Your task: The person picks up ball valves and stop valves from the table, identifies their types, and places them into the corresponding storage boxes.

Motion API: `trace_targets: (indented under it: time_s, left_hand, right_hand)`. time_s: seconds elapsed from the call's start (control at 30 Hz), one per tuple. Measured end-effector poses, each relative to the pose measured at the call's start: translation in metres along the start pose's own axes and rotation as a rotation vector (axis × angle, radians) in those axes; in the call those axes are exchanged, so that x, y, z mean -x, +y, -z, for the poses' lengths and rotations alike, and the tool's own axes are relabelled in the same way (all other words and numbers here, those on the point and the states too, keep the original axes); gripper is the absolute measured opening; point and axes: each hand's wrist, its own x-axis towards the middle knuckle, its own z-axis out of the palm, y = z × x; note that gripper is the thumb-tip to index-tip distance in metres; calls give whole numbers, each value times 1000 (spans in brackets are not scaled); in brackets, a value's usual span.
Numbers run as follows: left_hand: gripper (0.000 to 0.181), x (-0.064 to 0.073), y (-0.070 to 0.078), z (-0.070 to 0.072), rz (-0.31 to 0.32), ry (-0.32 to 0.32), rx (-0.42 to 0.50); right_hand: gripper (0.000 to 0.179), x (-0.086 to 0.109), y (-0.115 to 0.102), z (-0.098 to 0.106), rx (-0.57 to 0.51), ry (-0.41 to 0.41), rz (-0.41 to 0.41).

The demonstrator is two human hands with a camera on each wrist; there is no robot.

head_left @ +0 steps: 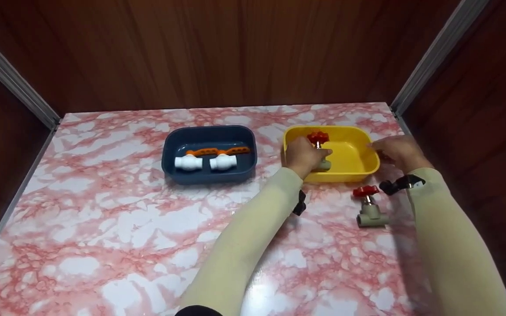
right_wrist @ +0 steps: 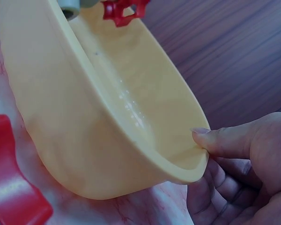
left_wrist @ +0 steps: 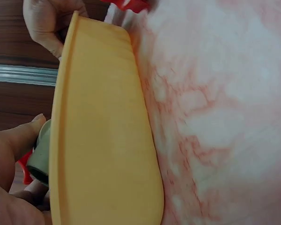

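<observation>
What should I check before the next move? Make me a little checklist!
1. Left hand gripping a red-handled tap: ok.
2. Right hand on the yellow tub: ok, fingers pinch it.
3. Held tap touching the tub's bottom: cannot tell, contact is hidden.
4. Other tap inside the yellow tub: not ok, it's on the table.
5. Both white taps inside the blue tub: ok.

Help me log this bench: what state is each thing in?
Yellow rounded plastic tray: upright, uncovered.
Blue rounded plastic tray: upright, uncovered.
Two white plastic orange-levered valves: inside blue tray, levers pointing right.
Red-wheeled grey-green plastic valve: held at yellow tray.
Matching valve: unheld, outside both trays.
Left hand: gripping held valve.
Right hand: pinching yellow tray's rim.
</observation>
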Motion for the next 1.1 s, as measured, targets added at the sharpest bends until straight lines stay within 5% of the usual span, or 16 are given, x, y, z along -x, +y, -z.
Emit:
trace_targets:
  time_s: [0.5, 0.8, 1.1]
  left_hand:
    - [31, -5, -4, -12, -63, -5, -73]
    - [28, -5, -1, -17, -23, -19, -77]
    - [30, -7, 0, -21, 6, -27, -125]
  right_hand:
    - [65, 1, 4, 2, -10, -32, 26]
    - [61, -2, 2, 0, -27, -27, 78]
    - [65, -4, 3, -1, -40, -41, 37]
